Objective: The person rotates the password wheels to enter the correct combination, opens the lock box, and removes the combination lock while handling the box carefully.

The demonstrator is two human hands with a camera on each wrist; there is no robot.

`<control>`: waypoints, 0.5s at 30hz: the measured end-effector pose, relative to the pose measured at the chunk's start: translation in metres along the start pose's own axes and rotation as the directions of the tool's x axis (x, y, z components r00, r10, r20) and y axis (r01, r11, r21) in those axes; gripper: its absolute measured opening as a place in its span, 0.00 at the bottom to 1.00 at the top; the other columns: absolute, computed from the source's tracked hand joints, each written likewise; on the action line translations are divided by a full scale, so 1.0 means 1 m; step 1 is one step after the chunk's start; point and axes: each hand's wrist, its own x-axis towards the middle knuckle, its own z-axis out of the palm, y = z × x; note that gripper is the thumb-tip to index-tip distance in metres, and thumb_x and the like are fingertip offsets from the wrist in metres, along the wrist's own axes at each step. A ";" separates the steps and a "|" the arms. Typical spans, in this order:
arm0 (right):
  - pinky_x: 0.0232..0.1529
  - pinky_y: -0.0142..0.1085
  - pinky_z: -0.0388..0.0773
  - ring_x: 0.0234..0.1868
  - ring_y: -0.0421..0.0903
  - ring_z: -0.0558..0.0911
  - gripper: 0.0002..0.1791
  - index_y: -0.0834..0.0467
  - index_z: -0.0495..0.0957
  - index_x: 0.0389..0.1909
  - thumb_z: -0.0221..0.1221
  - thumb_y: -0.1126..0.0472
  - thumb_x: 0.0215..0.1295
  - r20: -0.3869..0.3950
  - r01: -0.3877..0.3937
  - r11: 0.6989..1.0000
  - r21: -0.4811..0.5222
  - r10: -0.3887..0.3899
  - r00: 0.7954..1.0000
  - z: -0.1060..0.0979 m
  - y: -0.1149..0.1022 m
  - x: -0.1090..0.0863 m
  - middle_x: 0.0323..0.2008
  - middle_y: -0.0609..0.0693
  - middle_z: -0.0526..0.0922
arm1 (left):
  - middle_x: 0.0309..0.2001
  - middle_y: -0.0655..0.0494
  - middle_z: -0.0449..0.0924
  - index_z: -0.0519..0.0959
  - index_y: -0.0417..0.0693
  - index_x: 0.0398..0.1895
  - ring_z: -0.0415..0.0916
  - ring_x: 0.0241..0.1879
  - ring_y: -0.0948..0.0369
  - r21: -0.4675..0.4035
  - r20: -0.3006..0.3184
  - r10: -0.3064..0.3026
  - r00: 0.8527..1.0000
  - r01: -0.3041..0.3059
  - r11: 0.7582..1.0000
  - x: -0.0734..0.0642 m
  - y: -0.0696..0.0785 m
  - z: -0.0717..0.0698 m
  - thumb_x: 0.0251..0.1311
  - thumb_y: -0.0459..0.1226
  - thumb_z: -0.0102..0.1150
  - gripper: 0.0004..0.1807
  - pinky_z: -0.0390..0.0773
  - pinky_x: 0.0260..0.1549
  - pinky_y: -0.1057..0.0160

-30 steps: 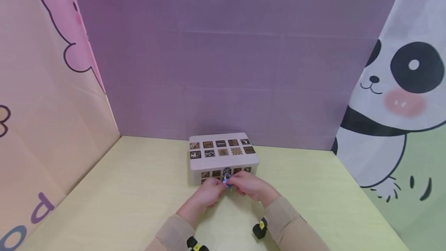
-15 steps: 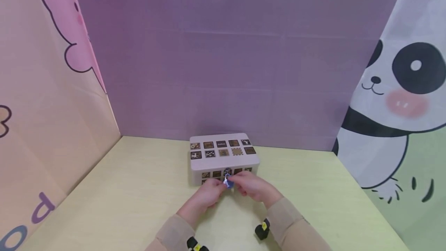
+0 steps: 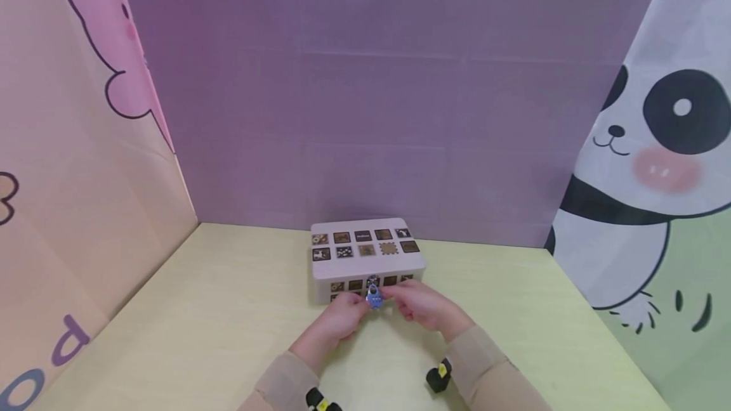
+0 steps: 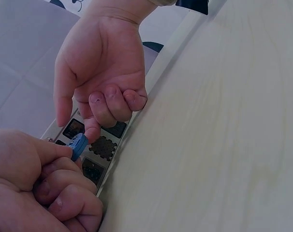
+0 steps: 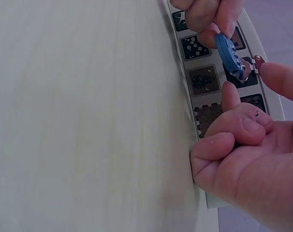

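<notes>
At the head view's lower centre, the left hand (image 3: 342, 316) pinches a blue combination padlock (image 3: 374, 299); the right hand (image 3: 422, 306) grasps nothing.

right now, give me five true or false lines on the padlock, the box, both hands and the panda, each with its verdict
1. The left hand pinches the blue padlock. True.
2. The right hand grips the padlock too. False: its index finger only points toward it.
3. The box has its lid closed. True.
4. The padlock is behind the box. False: it is at the front, on the person's side.
5. In the head view, the panda picture is to the right of the box. True.
</notes>
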 end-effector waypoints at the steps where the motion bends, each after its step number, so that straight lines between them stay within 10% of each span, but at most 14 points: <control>1: 0.26 0.30 0.59 0.22 0.40 0.59 0.16 0.64 0.82 0.49 0.58 0.54 0.74 0.001 -0.003 1.000 0.001 0.003 1.000 0.000 0.000 -0.001 0.25 0.45 0.66 | 0.16 0.65 0.61 0.81 0.32 0.41 0.54 0.12 0.68 0.001 -0.001 -0.001 1.000 0.001 1.000 0.000 0.000 0.000 0.73 0.34 0.52 0.12 0.57 0.10 0.71; 15: 0.26 0.30 0.61 0.21 0.40 0.60 0.18 0.65 0.81 0.50 0.60 0.54 0.72 0.012 0.011 1.000 -0.005 -0.011 1.000 0.000 0.001 -0.001 0.21 0.43 0.64 | 0.16 0.65 0.61 0.80 0.32 0.40 0.54 0.12 0.68 -0.022 0.018 -0.008 1.000 0.009 1.000 0.000 0.000 0.000 0.73 0.35 0.52 0.12 0.57 0.11 0.71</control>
